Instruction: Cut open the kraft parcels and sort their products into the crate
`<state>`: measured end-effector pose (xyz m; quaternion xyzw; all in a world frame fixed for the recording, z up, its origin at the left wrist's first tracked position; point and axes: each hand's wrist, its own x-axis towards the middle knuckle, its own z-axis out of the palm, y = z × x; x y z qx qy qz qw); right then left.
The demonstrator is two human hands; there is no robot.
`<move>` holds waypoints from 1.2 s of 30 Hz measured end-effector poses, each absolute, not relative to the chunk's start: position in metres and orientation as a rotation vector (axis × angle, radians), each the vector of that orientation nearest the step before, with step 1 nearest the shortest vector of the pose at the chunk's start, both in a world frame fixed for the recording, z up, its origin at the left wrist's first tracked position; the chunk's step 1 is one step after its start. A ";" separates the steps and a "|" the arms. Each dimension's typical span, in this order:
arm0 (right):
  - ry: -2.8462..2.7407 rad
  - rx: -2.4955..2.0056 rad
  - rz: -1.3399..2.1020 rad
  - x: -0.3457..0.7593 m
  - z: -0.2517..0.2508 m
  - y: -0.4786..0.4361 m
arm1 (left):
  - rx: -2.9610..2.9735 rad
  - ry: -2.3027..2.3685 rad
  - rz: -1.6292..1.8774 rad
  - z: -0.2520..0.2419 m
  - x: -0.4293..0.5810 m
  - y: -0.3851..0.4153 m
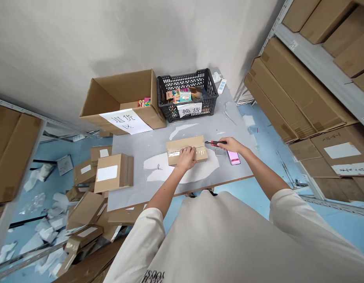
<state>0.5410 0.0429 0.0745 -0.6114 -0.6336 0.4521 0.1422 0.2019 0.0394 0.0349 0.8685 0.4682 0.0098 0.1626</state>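
Note:
A small cardboard box [173, 150] with shiny clear tape along its top lies on the grey table in front of me. My left hand [187, 157] rests on top of this box, fingers stretched over the tape and a ring on one of them. To the right, my right hand [228, 144] is closed around a red and black utility knife [214, 142]. The knife points left, and its tip is at the box's right end; whether it touches cannot be made out. A phone with a pink screen [234, 158] lies just below the right hand.
At the table's back stand an open carton [117, 92] and a black plastic crate [211, 106], both holding small colourful packs. A labelled box [111, 173] sits at the left edge. Cartons and paper scraps [49, 230] litter the left floor; shelves of boxes [299, 90] rise right.

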 end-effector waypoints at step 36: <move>-1.706 -1.507 1.992 0.554 0.033 0.059 | 2.491 1.388 0.023 0.029 0.206 0.042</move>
